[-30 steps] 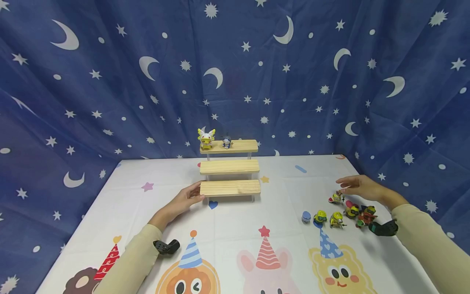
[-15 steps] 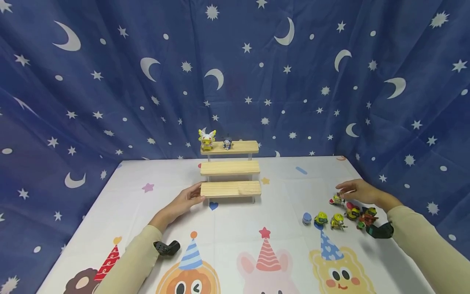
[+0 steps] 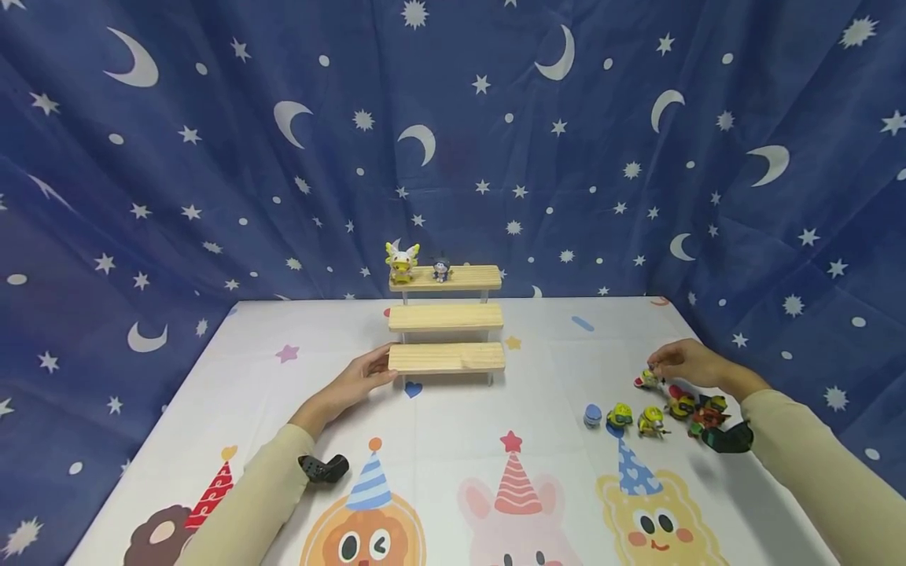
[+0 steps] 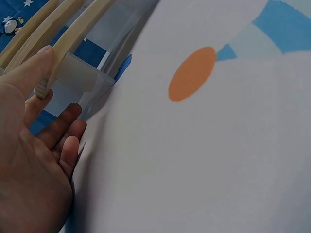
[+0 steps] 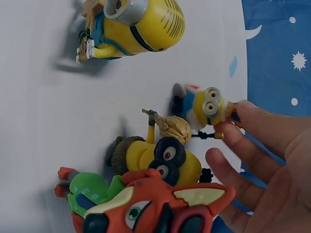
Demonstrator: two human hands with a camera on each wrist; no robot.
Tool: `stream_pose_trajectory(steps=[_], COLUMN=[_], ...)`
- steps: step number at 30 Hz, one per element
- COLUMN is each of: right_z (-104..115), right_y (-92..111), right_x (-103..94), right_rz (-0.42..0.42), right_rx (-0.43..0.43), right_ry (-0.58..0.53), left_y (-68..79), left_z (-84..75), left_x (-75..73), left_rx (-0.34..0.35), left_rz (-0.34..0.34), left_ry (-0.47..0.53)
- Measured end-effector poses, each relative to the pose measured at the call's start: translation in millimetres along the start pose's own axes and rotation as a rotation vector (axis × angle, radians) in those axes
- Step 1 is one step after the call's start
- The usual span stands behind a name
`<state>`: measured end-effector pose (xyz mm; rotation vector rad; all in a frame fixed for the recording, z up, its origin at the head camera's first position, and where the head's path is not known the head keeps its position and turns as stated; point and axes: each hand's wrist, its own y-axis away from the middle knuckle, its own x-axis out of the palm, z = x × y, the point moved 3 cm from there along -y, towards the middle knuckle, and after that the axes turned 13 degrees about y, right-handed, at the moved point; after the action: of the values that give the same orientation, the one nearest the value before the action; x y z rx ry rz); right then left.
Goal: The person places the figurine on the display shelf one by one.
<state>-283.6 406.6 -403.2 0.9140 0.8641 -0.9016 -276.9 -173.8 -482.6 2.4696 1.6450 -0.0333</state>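
Observation:
At the left end of the wooden three-tier display stand (image 3: 446, 358), my left hand (image 3: 361, 381) pinches the lowest plank (image 4: 73, 39). The left wrist view shows the thumb on one face of that plank and the index finger on the other. On the right, my right hand (image 3: 686, 365) pinches the brown top of a small minion figurine (image 5: 206, 107) between thumb and index finger. It appears to be standing on the cloth. Close by are a minion with black goggles (image 5: 170, 160) and a fox figurine (image 5: 146, 204). Another minion (image 5: 150, 24) stands farther off.
A yellow-and-white figurine (image 3: 402, 263) and a small dark-blue figurine (image 3: 442, 270) stand on the top tier. More figurines sit front right, including a blue one (image 3: 592, 415) and two yellow ones, one in goggles (image 3: 620, 415). A blue star-and-moon curtain (image 3: 453, 157) hangs behind.
My right hand has come down slightly, and its fingers have closed on the small minion's top. The left hand keeps its place on the stand. The head view has shifted slightly.

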Motion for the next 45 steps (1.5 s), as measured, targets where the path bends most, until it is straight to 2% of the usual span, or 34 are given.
stream_pose_trajectory(steps=[7, 19, 28, 40, 45], right_z=[4.0, 27.5, 50.4, 75.7, 89.0], right_y=[0.5, 0.8, -7.1, -16.6, -21.0], right_x=[-2.4, -18.0, -24.6, -30.1, -36.9], right_rz=[-0.100, -0.237, -0.293, -0.296, -0.307], right_rx=[-0.020, -0.002, -0.051, -0.076, -0.065], right_ry=[0.000, -0.021, -0.030, -0.050, -0.065], left_y=[-1.8, -1.2, 1.4, 2.5, 0.1], left_z=[-0.3, 1.4, 5.1, 5.0, 2.6], left_x=[3.4, 4.7, 2.3, 1.0, -0.7], left_rx=[-0.016, -0.014, -0.017, -0.011, 0.017], left_rz=[-0.006, -0.007, -0.011, -0.001, 0.007], left_ry=[-0.001, -0.016, -0.003, -0.006, -0.004])
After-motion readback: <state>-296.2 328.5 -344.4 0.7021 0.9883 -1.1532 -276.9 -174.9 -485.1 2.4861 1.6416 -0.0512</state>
